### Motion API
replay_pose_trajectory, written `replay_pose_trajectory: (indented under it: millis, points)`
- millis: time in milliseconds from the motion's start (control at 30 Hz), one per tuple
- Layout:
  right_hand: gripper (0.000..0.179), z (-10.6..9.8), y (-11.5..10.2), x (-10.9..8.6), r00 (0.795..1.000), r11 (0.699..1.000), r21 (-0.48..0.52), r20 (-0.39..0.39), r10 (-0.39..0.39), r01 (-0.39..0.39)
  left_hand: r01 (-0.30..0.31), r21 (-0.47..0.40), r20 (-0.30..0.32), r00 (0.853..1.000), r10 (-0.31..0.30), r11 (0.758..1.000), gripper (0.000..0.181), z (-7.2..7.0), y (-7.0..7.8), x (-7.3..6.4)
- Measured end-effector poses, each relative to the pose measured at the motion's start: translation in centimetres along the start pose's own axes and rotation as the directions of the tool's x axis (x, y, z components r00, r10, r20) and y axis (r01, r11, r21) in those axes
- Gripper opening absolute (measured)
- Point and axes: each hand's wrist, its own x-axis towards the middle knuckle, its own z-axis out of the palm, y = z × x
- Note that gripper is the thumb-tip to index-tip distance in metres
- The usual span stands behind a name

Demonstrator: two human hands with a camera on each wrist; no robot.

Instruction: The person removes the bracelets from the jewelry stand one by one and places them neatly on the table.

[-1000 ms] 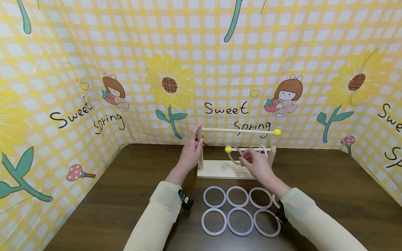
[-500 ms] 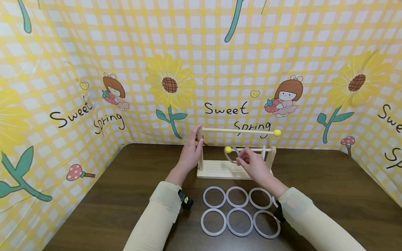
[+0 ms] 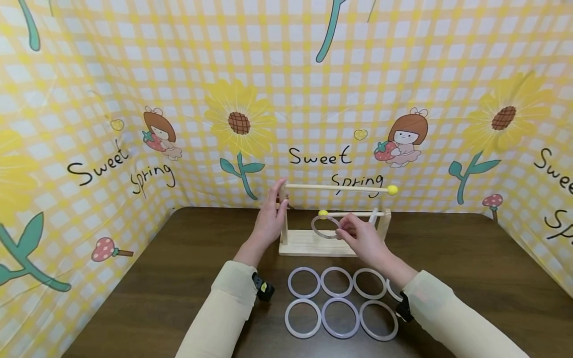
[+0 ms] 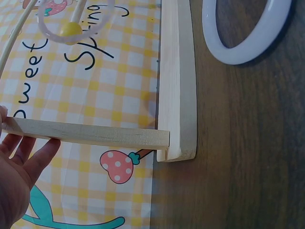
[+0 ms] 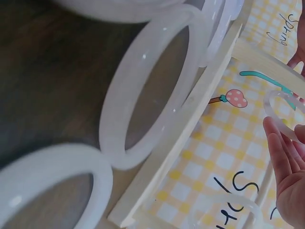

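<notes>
My right hand [image 3: 363, 237] pinches a pale translucent ring [image 3: 313, 226] between thumb and fingertips, in front of the wooden rack [image 3: 309, 244]. The ring is tilted, and its upper edge overlaps the yellow ball [image 3: 323, 214] ending the lower rod. In the left wrist view that ball [image 4: 70, 32] appears within the ring's outline. A second ring [image 3: 373, 216] hangs on the lower rod near the right post. My left hand [image 3: 270, 219] rests against the rack's left post [image 4: 95, 134] with fingers fairly straight, one fingertip over its top end.
Several pale rings [image 3: 303, 336] lie in two rows on the dark wooden table [image 3: 179, 298] before the rack; my right forearm partly covers one. The upper rod [image 3: 335, 187] ends in a yellow ball at the right. A checked cloth [image 3: 286, 99] surrounds the table behind.
My right hand has drawn the ring leftward along the lower rod to its ball end, tilting it flatter. The left hand stays at the post; the view shifts slightly.
</notes>
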Motion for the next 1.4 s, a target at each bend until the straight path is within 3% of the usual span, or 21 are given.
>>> replay_pose_trajectory:
  millis: [667, 1133, 1400]
  points:
    - [0.011, -2.8, -0.8, -2.6, 0.993, 0.992, -0.064, -0.019, -0.113, 0.112, -0.01, 0.007, 0.0, 1.0, 0.01, 1.0, 0.051, 0.1, -0.3, 0.0]
    - [0.016, -5.7, 0.0, -4.7, 0.988, 0.985, -0.11, -0.066, -0.141, 0.133, -0.022, 0.009, -0.004, 1.0, 0.022, 1.0, 0.051, 0.1, -0.2, 0.1]
    - [0.02, -7.8, 1.1, -6.4, 0.987, 0.978, -0.149, -0.056, -0.153, 0.144, -0.018, 0.002, -0.001, 1.0, 0.018, 1.0, 0.052, 0.0, -0.2, 0.0]
